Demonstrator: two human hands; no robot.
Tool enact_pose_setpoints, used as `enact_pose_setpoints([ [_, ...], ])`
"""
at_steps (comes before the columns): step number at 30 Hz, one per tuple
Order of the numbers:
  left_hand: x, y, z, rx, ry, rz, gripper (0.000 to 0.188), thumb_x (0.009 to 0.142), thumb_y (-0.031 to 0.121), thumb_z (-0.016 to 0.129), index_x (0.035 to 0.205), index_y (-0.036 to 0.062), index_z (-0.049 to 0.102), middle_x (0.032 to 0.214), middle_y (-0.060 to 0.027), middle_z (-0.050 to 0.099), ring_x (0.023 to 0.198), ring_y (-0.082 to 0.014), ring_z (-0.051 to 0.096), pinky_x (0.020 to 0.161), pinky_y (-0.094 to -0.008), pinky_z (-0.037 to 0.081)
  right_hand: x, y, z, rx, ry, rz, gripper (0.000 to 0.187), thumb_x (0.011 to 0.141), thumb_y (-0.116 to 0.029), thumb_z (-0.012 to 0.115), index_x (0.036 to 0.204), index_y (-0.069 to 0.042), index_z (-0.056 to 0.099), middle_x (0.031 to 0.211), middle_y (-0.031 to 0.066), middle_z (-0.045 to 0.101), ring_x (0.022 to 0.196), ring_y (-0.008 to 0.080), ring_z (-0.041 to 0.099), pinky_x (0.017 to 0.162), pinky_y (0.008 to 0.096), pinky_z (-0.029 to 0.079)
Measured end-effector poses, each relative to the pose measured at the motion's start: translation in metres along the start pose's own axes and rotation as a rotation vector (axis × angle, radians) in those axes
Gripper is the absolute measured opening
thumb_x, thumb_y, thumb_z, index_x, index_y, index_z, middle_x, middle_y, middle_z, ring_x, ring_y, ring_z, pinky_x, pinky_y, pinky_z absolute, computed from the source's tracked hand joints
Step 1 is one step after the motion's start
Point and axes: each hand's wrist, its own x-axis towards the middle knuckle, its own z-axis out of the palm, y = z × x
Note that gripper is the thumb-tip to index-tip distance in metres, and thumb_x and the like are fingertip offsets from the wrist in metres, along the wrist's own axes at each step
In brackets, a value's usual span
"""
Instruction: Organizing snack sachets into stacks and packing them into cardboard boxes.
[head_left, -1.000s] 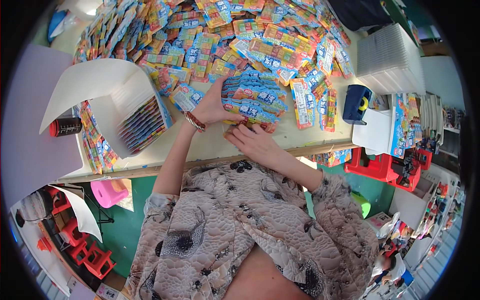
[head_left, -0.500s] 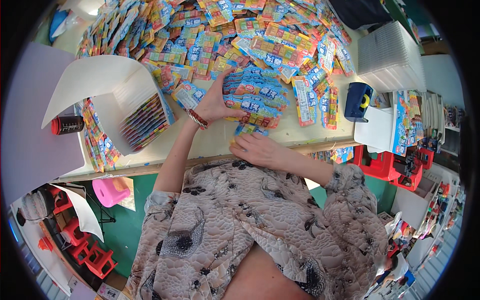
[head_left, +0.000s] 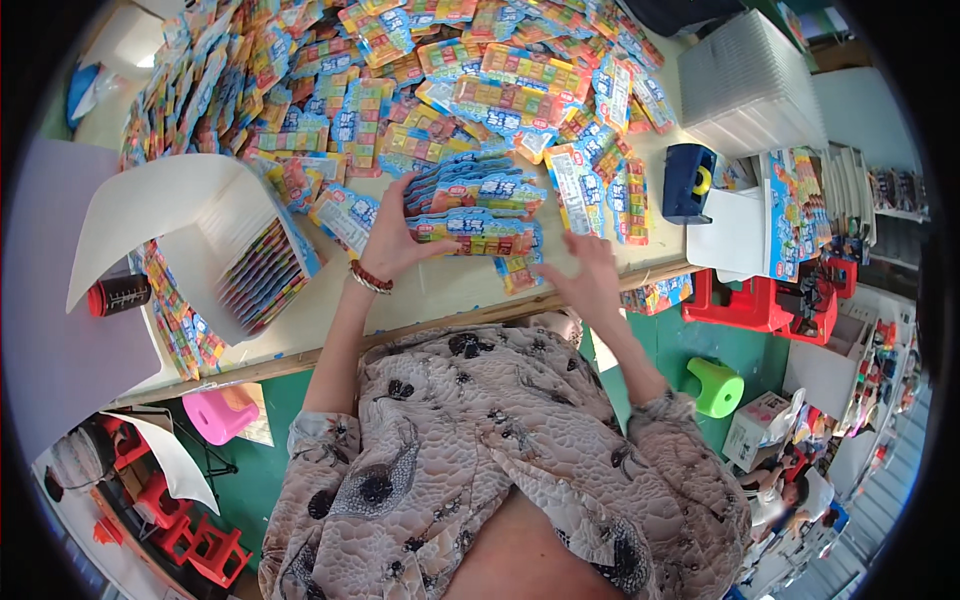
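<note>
My left hand (head_left: 390, 238) is closed round the left end of a stack of colourful blister packs (head_left: 475, 232), with its thumb along the near side. The packs stand on edge, one behind another, on the table near its front edge. A single blister pack (head_left: 518, 273) sticks out toward me from under the right part of the stack. Beside that pack, my right hand (head_left: 590, 283) is open, fingers apart, and holds nothing. Behind the stack spreads a large loose heap of similar packs (head_left: 360, 120).
At left stands a white box (head_left: 150, 195) holding a row of packs, near a black-and-red cup (head_left: 120, 296). To the right are a blue tape dispenser (head_left: 688, 185), stacked clear plastic trays (head_left: 750, 85) and a white carton (head_left: 722, 245). Stools, including a green one (head_left: 714, 386), stand below the table.
My right hand has moved right and away from the single pack, and its fingers have spread. My left hand still grips the stack. The whole view has shifted slightly.
</note>
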Motion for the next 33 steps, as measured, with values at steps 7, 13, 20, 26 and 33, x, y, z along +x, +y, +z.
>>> enact_pose_setpoints([
  [7,-0.004,0.016,0.002,0.113,-0.123,0.037,0.111,0.057,0.026,0.092,0.140,0.0027,0.021,0.128,-0.0171,0.051,0.118,-0.0263,0.054,0.098,-0.0379,0.047,0.008,-0.026,0.053,-0.160,0.001,0.082,0.074,0.062,-0.033,0.083,0.118,-0.001,0.045,0.109,0.0167,0.047,0.107,0.0361,0.046,0.090,0.0440,0.040],
  [13,-0.007,0.013,0.006,-0.199,-0.051,-0.086,0.106,0.062,0.018,0.089,0.141,0.0036,0.020,0.130,-0.0163,0.050,0.113,-0.0242,0.058,0.093,-0.0364,0.051,0.006,-0.026,0.035,-0.094,0.066,0.077,0.062,0.067,-0.016,0.079,0.117,0.000,0.047,0.109,0.0184,0.046,0.105,0.0372,0.045,0.090,0.0457,0.041],
  [20,0.007,0.009,-0.004,-0.212,-0.100,-0.098,0.106,0.059,0.017,0.090,0.139,0.0016,0.022,0.128,-0.0170,0.051,0.108,-0.0235,0.061,0.091,-0.0363,0.052,0.008,0.004,0.021,-0.151,0.099,0.090,0.056,0.066,-0.016,0.080,0.112,-0.001,0.052,0.107,0.0180,0.048,0.105,0.0364,0.045,0.089,0.0444,0.042],
  [26,0.003,0.009,-0.003,-0.232,-0.133,-0.098,0.106,0.061,0.014,0.089,0.140,0.0049,0.020,0.128,-0.0165,0.052,0.109,-0.0234,0.060,0.091,-0.0369,0.052,0.017,0.016,0.010,-0.136,0.000,0.076,0.056,0.059,-0.020,0.081,0.103,-0.003,0.050,0.103,0.0168,0.050,0.101,0.0332,0.046,0.087,0.0414,0.042],
  [33,0.002,0.008,-0.005,-0.201,-0.141,-0.082,0.101,0.063,0.014,0.088,0.140,0.0057,0.023,0.132,-0.0169,0.049,0.116,-0.0249,0.056,0.095,-0.0368,0.050,0.019,0.015,-0.012,0.432,-0.212,0.252,0.051,0.067,-0.015,0.078,0.107,-0.001,0.049,0.074,0.0042,0.049,0.070,0.0156,0.052,0.063,0.0307,0.044],
])
